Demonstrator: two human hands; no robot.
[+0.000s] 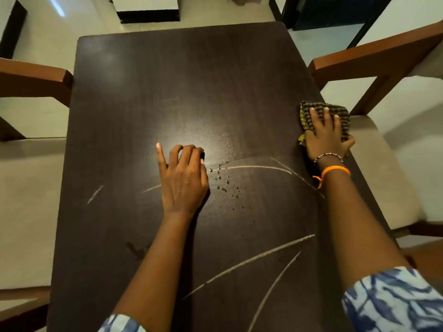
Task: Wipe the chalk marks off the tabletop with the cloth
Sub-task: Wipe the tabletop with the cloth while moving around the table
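Your blue-and-white patterned sleeves [393, 300] sit nearest the lens, at the bottom edge of the frame, with both bare forearms reaching up over the dark wooden tabletop [182, 75].

At the left of the frame a short chalk mark [95, 194] slants across the wood, and a brown chair arm [36, 76] shows beyond the table's left edge. Just right of that mark your left hand [183, 178] rests on the table at centre frame: the index finger points straight up the frame, while the other fingers are curled under. You cannot tell whether they hold anything.

Immediately right of that hand lies a scatter of water droplets [224, 185], and a curved chalk line [259, 167] runs from the droplets toward your right wrist. Lower in the frame, two long chalk strokes [251, 262] sweep diagonally between your forearms.

At the right edge of the table, middle right of the frame, your right hand [327, 137] lies spread flat on the striped yellow-and-dark cloth [311, 111], fingers fanned and pressing it onto the wood. A beaded bracelet [328, 156] and an orange band [334, 170] circle that wrist. Another brown chair arm [374, 56] stands beyond the table at upper right.
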